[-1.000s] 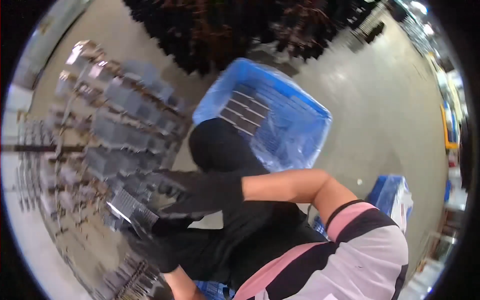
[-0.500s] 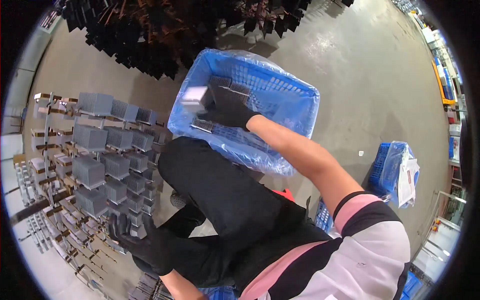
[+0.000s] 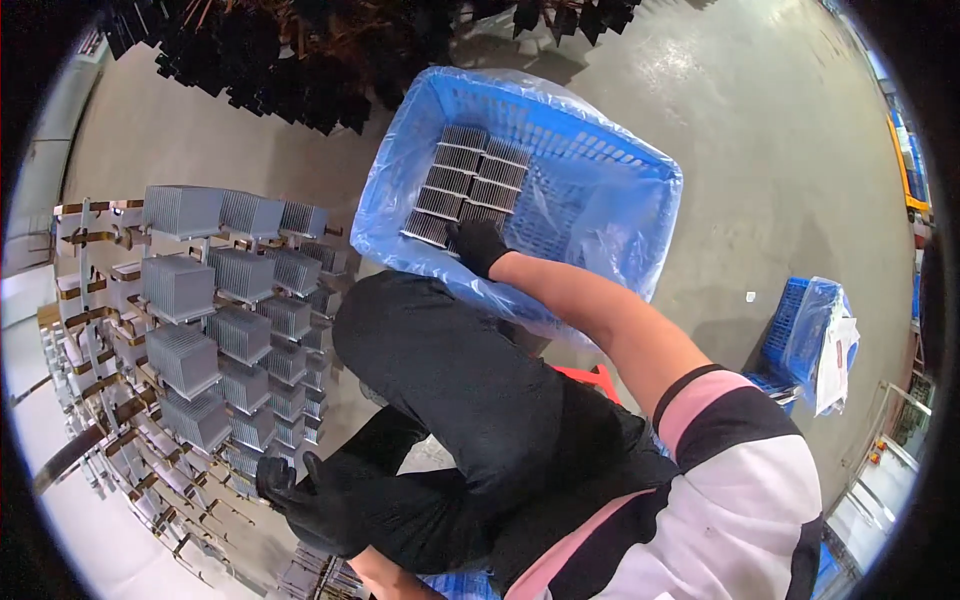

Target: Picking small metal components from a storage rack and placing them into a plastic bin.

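My right hand (image 3: 478,245), in a black glove, reaches into a blue plastic-lined basket (image 3: 600,170). It rests at the near end of two columns of grey finned heat sinks (image 3: 455,175) lying flat on the basket's floor. Its fingers curl downward, and whatever lies under them is hidden. My left hand (image 3: 300,495), also gloved in black, hangs low on the left beside my black-trousered knee. Its fingers are apart and it holds nothing. It is close to the lower rows of a rack (image 3: 90,240) hung with several heat sinks (image 3: 180,285).
Dark racks of black parts (image 3: 300,60) stand on the grey concrete floor beyond the basket. A second blue crate with a plastic liner (image 3: 810,335) sits at the right. A red stool edge (image 3: 590,378) shows under me.
My right hand took a heat sink from the rack, swung it right into the basket, and has come down at the near end of the rows. My left hand dropped lower beside the rack.
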Motion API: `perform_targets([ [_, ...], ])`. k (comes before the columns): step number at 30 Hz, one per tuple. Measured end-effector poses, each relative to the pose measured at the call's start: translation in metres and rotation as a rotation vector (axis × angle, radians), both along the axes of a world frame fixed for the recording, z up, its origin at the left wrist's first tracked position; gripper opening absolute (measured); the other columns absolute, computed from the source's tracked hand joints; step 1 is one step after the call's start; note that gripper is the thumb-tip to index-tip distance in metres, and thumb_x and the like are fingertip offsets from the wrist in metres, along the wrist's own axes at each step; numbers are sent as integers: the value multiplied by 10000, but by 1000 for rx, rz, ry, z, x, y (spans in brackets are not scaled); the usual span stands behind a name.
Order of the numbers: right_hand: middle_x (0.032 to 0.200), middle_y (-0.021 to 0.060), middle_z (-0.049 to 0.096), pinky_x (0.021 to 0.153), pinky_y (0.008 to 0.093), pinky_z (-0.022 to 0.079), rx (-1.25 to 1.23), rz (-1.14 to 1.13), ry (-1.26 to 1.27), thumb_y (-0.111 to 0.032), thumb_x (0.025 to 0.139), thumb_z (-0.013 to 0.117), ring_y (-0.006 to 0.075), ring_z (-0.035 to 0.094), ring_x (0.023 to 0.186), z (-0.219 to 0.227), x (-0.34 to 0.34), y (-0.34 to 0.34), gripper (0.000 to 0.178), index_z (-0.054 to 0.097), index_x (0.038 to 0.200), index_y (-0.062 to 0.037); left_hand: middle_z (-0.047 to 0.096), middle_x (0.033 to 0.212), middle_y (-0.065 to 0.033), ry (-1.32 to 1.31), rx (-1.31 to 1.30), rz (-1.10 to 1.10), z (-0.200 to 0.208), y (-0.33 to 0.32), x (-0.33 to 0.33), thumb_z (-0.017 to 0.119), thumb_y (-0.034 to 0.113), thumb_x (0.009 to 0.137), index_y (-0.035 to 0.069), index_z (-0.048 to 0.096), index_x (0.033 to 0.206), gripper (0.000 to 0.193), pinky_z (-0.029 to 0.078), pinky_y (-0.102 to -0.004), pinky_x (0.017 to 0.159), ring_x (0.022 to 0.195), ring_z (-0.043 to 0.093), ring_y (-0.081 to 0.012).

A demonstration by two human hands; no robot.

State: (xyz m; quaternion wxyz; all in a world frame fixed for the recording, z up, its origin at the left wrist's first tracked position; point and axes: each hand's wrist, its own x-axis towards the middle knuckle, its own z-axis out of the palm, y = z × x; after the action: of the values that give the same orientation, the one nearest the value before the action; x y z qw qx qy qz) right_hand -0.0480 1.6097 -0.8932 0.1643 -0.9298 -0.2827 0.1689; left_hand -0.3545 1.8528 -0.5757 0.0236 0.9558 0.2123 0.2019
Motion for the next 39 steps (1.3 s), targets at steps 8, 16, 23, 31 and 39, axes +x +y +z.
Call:
perform_targets([
  [8, 987, 249, 647, 709, 536, 517, 149, -50, -251, -241, 848, 597, 393, 663, 934, -11, -9, -11, 374, 607, 1166, -46, 587, 1219, -157, -25, -126, 101, -6, 0, 0, 764, 51, 864, 15, 543, 1250, 445, 543, -334, 836, 1054, 605, -273],
  [16, 991, 214, 618, 721, 520, 522, -16, 118, -90, -220, 831, 596, 394, 642, 908, -25, -10, -20, 489, 570, 1303, -97, 615, 1162, -139, -38, -136, 128, -13, 0, 3, 766, 137, 875, 11, 551, 1250, 451, 533, -352, 851, 994, 627, -261],
  [23, 1052, 213, 662, 814, 512, 535, 10, 110, -114, -211, 862, 581, 396, 671, 952, -25, 18, -59, 432, 601, 1280, -104, 607, 1220, -148, -142, -291, 169, 2, -7, 1, 740, 108, 890, -26, 591, 1177, 350, 513, -356, 883, 1082, 596, -254],
  [31, 1261, 207, 618, 923, 507, 475, 409, 212, -315, -170, 898, 581, 417, 607, 1047, 94, 66, -51, 367, 654, 1253, -112, 653, 1029, -63, -507, -410, 400, 10, 95, -125, 656, 115, 955, 4, 619, 1098, 185, 516, -311, 794, 910, 607, -154],
  [39, 1138, 179, 678, 892, 394, 517, 818, 301, -44, -140, 919, 636, 337, 653, 1035, 325, -38, 46, 296, 652, 1192, -26, 646, 977, -34, -438, -768, 390, 44, 96, -99, 601, 227, 1004, 19, 611, 1154, 256, 538, -283, 747, 884, 652, -145],
])
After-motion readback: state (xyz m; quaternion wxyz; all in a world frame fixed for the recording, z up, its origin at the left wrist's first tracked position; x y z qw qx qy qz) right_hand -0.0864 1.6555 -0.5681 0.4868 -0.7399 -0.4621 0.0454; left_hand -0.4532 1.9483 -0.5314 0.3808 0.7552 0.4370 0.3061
